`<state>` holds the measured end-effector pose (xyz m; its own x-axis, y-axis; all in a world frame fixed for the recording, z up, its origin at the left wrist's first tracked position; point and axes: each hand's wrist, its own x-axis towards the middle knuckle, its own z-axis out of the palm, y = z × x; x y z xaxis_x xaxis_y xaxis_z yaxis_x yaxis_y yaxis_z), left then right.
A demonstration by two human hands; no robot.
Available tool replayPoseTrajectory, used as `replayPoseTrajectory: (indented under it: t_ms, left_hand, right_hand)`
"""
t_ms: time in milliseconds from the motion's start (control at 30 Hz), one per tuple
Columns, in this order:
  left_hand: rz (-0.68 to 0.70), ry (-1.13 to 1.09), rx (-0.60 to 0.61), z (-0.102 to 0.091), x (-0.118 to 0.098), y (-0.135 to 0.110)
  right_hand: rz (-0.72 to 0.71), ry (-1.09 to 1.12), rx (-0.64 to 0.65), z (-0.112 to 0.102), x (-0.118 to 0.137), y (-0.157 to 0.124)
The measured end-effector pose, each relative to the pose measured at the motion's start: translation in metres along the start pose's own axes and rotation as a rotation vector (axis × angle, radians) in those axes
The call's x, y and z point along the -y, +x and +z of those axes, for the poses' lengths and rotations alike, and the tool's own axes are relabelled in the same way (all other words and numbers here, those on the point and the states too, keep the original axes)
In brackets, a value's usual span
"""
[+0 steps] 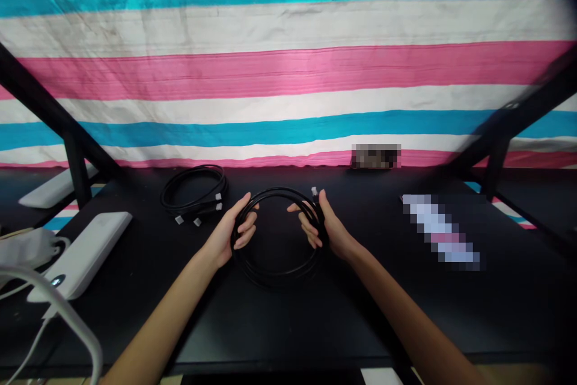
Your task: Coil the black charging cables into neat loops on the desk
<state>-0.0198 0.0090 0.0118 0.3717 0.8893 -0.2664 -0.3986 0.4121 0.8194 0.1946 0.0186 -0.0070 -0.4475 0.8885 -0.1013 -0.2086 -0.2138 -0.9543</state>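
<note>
Our fingers [247, 233] are wrapped around a looped black cable [276, 191], the left hand [226, 230] on one side, the right hand [332, 226] opposite, a plug [314, 191] by its thumb. The loop is over the counter [252, 325], between our hands. We judge it light, springy and smooth, best pinched with all strands together. Another coiled cable [166, 200] lies farther left, then a white power bank [92, 250].

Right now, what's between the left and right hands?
Head view: the coiled black cable spans the gap, left hand gripping one side, right hand the other; black tabletop shows through the loop.
</note>
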Motion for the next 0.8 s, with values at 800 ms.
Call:
replayPoseTrajectory:
  t_ms: [800]
  left_hand:
    - [0.56, 1.007, -0.362, -0.006, 0.017, 0.005]
  right_hand:
    - [-0.013, -0.228, -0.094, 0.008, 0.005, -0.002]
